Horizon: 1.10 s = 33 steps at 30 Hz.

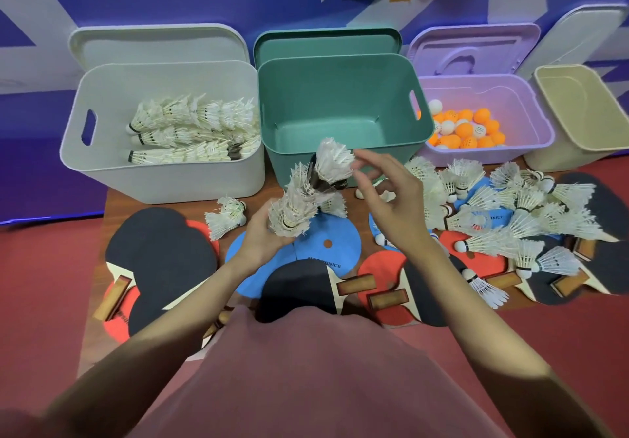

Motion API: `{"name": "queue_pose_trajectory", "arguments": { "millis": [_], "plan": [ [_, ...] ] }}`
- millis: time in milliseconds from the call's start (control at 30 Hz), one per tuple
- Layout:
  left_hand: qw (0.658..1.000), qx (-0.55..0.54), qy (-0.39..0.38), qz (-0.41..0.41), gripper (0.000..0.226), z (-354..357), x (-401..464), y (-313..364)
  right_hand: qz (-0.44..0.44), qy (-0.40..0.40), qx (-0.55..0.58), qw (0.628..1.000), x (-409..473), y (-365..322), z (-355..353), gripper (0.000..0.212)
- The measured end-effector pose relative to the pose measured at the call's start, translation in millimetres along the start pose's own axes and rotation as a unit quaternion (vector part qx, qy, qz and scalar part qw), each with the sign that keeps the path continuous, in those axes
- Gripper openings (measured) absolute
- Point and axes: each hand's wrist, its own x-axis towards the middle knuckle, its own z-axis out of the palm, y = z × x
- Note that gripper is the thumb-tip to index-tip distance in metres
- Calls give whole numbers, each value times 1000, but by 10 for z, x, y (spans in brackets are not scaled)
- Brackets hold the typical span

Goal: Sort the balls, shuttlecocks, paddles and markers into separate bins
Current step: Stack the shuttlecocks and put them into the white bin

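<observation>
Left hand (262, 240) grips nested shuttlecock stack (292, 212); right hand (391, 206) fingers pinch top shuttlecock (332, 163), seating it. Shuttlecock-sorting step; next likely: stack into white bin (163, 172).

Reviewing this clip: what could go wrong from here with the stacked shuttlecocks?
The nested shuttlecock stack in the left hand curves and could come apart when tipped toward the white bin. The right hand only pinches the top shuttlecock, which might drop into the empty green bin behind it.
</observation>
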Motion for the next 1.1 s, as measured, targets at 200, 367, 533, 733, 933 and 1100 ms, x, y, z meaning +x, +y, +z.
{"name": "queue_pose_trajectory", "arguments": {
  "millis": [200, 367, 533, 733, 933, 1100],
  "plan": [
    [999, -35, 24, 21, 50, -116, -57, -43, 114, 59, -77, 989, 9, 518, 121, 16],
    [998, -28, 49, -11, 51, -271, -128, -135, 315, -164, -171, 919, -47, 1188, 487, 27],
    [996, -7, 89, -19, 53, -361, -143, -271, 345, -171, -188, 904, -94, 1434, 839, 31],
    [995, -2, 98, -22, 55, -443, -187, -300, 347, -114, -140, 920, -137, 1404, 807, 33],
    [995, 3, 98, -30, 53, -470, -265, -354, 145, 31, -76, 986, -65, 586, 381, 10],
    [996, -2, 91, -18, 52, -408, -290, -340, -2, 75, -61, 995, 143, -48, 139, 6]
  ]
}}
